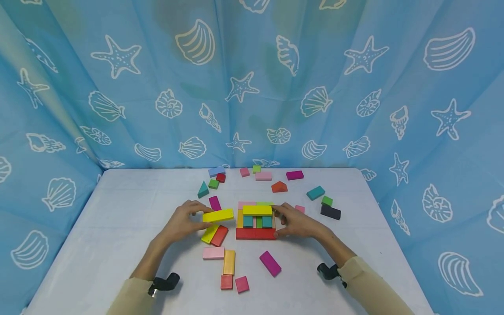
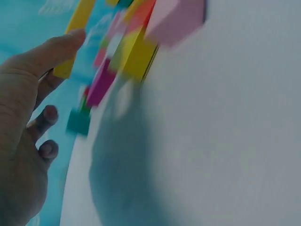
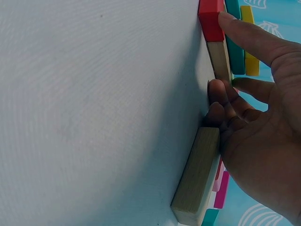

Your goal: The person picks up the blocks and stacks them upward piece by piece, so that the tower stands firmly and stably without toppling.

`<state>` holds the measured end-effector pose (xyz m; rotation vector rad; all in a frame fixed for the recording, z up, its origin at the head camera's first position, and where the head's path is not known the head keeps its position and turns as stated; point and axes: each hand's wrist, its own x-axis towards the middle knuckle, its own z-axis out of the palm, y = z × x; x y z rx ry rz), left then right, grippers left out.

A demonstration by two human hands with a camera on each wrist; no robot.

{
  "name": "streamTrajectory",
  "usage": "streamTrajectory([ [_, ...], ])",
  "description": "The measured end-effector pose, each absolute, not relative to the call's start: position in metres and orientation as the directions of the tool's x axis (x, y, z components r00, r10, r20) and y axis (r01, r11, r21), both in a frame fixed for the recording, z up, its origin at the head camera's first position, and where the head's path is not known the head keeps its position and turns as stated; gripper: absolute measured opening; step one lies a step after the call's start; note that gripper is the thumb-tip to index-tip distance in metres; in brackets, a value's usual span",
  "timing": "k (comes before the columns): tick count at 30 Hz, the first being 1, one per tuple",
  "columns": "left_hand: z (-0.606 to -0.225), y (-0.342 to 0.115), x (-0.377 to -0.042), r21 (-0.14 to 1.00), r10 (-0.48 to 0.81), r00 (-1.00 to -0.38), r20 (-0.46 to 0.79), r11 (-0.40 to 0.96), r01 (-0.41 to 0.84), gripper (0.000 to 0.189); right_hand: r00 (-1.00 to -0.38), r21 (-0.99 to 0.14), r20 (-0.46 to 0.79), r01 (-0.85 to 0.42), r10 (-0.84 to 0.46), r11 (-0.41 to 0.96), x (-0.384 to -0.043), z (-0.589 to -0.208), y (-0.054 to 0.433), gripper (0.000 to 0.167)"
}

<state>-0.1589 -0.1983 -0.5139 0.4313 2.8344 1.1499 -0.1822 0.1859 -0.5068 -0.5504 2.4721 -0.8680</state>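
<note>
My left hand (image 1: 182,224) pinches a long yellow block (image 1: 218,215) between thumb and fingers, raised left of a low block structure. In the left wrist view that yellow block (image 2: 81,16) stands above the thumb tip. The structure has a red front row (image 1: 255,234), teal blocks (image 1: 248,222), and another yellow block (image 1: 257,211) across its top. My right hand (image 1: 297,222) rests at the structure's right side. Its thumb touches the red block (image 3: 211,21) in the right wrist view, and the other fingers lie loosely bent along the side, grasping nothing visible.
Left of the structure lie a yellow block (image 1: 210,234) and a red block (image 1: 219,236). Nearer are a pink block (image 1: 213,253), an orange block (image 1: 229,262) and a magenta block (image 1: 270,264). Several blocks lie farther back; a black block (image 1: 330,212) is at right. A patterned curtain (image 1: 252,87) hangs behind.
</note>
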Motion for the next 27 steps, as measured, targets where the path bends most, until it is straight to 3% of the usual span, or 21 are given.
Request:
streamTrajectory([
  [12,-0.519,-0.122,-0.161,0.605,0.388,-0.908,0.159,0.688,0.4,0.043,-0.814,-0.662,-0.289,-0.21,-0.504,0.719,-0.184,-0.511,0.188,0.091],
  [19,-0.521,-0.104,-0.165,0.469,0.436,-0.86,0.264,0.721,0.51,0.042,-0.817,-0.664,-0.292,-0.2,-0.497,0.72,-0.182,-0.509,0.186,0.091],
  [27,-0.52,-0.098,-0.164,0.371,0.46,-0.836,0.298,0.751,0.546,0.044,-0.818,-0.656,-0.29,-0.209,-0.498,0.725,-0.182,-0.507,0.184,0.09],
])
